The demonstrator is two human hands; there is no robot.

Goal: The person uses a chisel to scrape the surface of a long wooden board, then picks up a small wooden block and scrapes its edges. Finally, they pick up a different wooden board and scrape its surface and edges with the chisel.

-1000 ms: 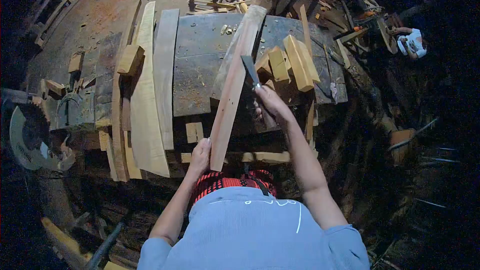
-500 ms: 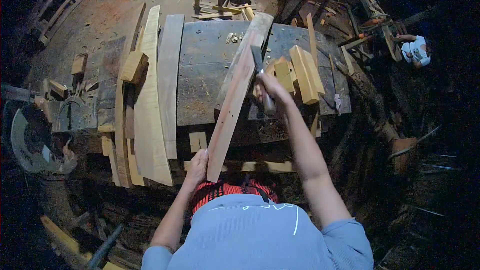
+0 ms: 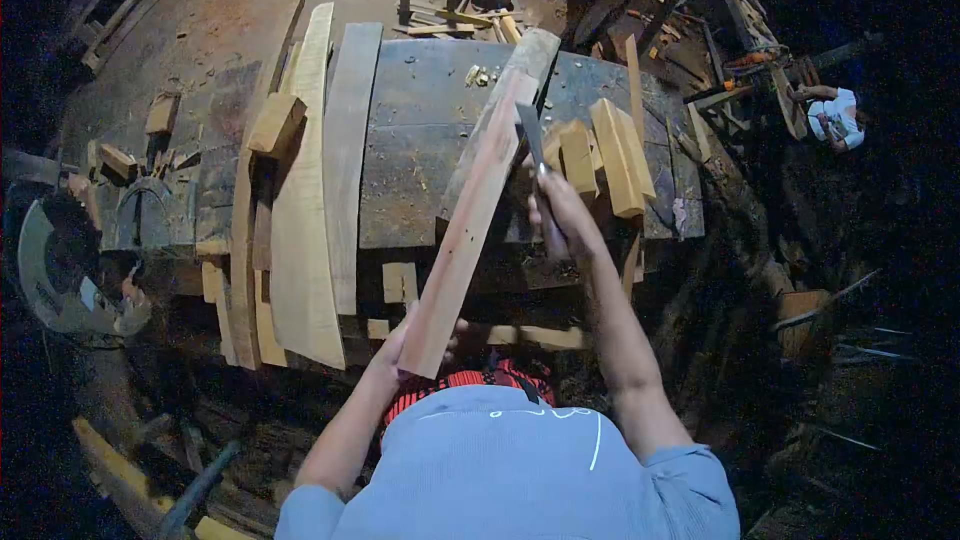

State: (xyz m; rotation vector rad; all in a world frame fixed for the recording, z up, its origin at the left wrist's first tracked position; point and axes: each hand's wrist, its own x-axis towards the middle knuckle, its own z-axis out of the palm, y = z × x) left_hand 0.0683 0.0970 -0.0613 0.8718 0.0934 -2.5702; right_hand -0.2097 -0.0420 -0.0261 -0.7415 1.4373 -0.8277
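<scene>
Above the dark, flat workbench (image 3: 400, 210), the long pinkish wooden board (image 3: 462, 240) slants; the left hand (image 3: 394, 352), formerly along one edge, now wraps beneath its near end, presumably steadying it. The right hand (image 3: 568, 217) closes around a grey metal-bladed tool (image 3: 533, 140).

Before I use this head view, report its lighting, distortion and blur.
In the head view, wide-angle distortion bows the workbench, the blue shirt and reddish board are well lit, the far right sinks into grainy darkness, and the right hand looks slightly soft, perhaps from motion.
</scene>
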